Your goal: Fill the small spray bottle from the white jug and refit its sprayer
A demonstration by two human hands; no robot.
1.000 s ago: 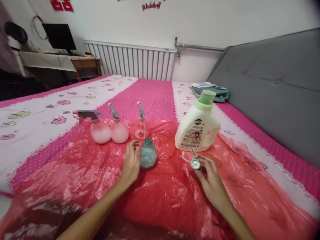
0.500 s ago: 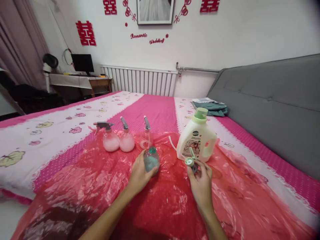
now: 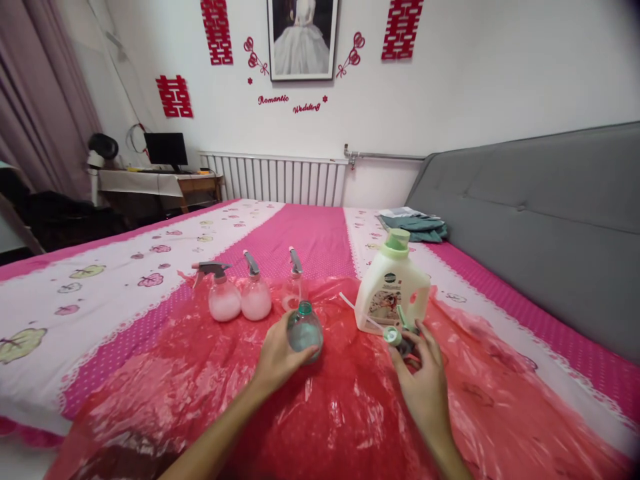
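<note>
My left hand [image 3: 277,352] is wrapped round a round, clear teal spray bottle [image 3: 306,332] with liquid in it and an uncapped neck. To the right, my right hand [image 3: 424,377] grips a green and grey trigger spray head [image 3: 394,337]; its pale dip tube [image 3: 347,301] seems to slant up leftward. Just behind the spray head stands a cream detergent jug [image 3: 367,293] with a green cap [image 3: 398,240]. Beyond my left hand are three pinkish spray bottles with grey triggers: one on the left [image 3: 224,301], another beside it [image 3: 256,300], and a third [image 3: 293,293] partly hidden by the teal bottle.
Red plastic sheeting [image 3: 220,380] covers the near part of the bed [image 3: 310,233]. Folded clothes [image 3: 415,227] lie by the grey headboard [image 3: 540,220]. A radiator [image 3: 280,180] and a desk with a monitor [image 3: 166,149] stand at the back.
The view has tilted up, so the wall picture shows more. My right hand has moved a little rightward and down with the spray head. My left hand still holds the teal bottle.
</note>
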